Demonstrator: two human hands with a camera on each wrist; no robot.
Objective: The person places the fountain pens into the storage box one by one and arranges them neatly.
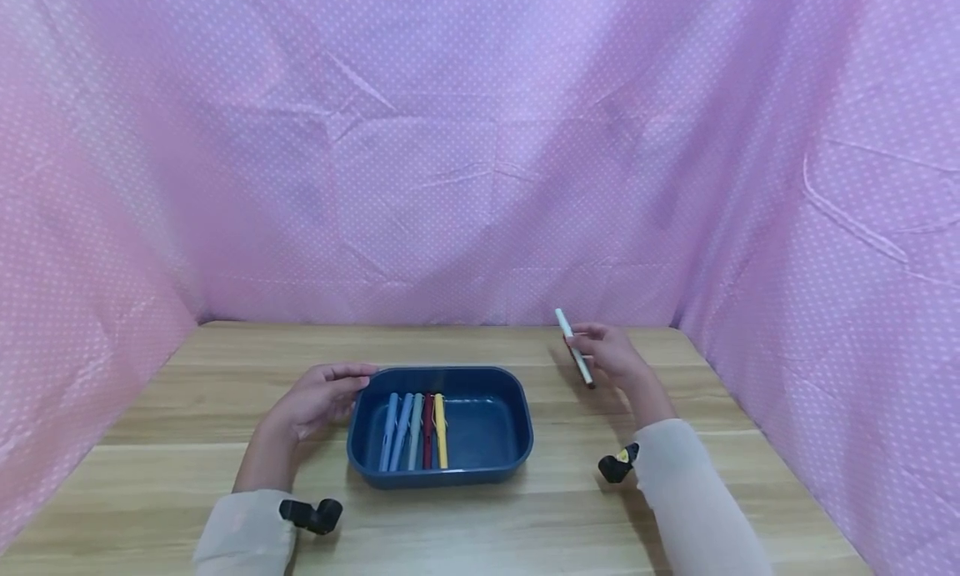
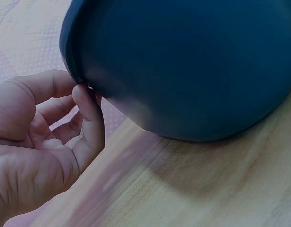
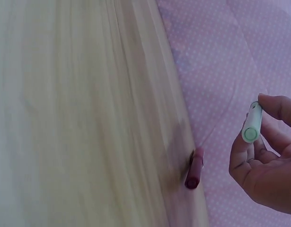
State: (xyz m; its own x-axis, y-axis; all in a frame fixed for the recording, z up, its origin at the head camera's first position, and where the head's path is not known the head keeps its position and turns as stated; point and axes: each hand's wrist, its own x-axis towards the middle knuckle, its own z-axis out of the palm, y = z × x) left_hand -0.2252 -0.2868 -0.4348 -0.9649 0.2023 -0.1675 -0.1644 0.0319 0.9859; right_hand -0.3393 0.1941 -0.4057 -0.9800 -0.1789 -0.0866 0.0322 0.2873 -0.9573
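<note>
At the upper left corner of a dark blue box (image 1: pixel 489 433), my left hand (image 1: pixel 318 398) pinches the rim between thumb and fingers, as the left wrist view shows. Inside the box, several pens lie side by side: blue ones, a grey-green pen (image 1: pixel 416 433), a dark red one (image 1: pixel 428 433) and a yellow pen (image 1: pixel 440 433) on the right. My right hand (image 1: pixel 611 355) pinches a whitish, pale green pen (image 3: pixel 253 125) above the table, right of the box. Another dark red pen (image 3: pixel 196 169) lies on the table below it, mostly hidden behind the pale pen in the head view.
The wooden table (image 1: pixel 465 530) carries the box near its middle. Pink dotted cloth (image 1: pixel 465 184) hangs behind the table and along both sides. A small black camera is strapped at each wrist.
</note>
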